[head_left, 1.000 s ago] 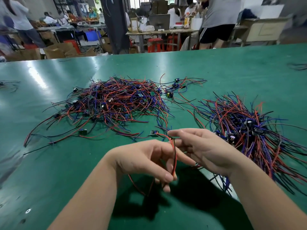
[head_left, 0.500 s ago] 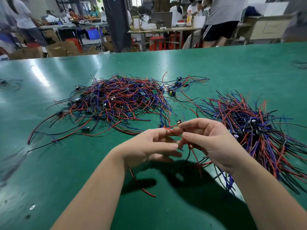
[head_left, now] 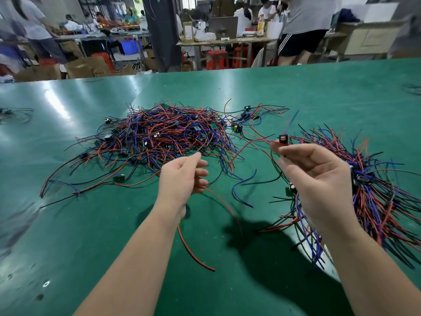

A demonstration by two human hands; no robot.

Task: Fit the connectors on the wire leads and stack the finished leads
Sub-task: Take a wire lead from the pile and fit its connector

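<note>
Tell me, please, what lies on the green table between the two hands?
In the head view, a loose curved blue wire and a thin black wire lie on the green table between the left hand, gripping a red wire, and the right hand.

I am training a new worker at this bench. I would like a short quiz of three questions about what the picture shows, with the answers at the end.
1. True or false: the right hand holds up a lead tipped with a small black connector.
2. Where does the fanned stack lie? A. beside the right hand. B. under the left hand. C. on a far bench.
3. Fill in: the wire trailing from the left hand is ____ in colour.
Key: 1 true; 2 A; 3 red.
</note>
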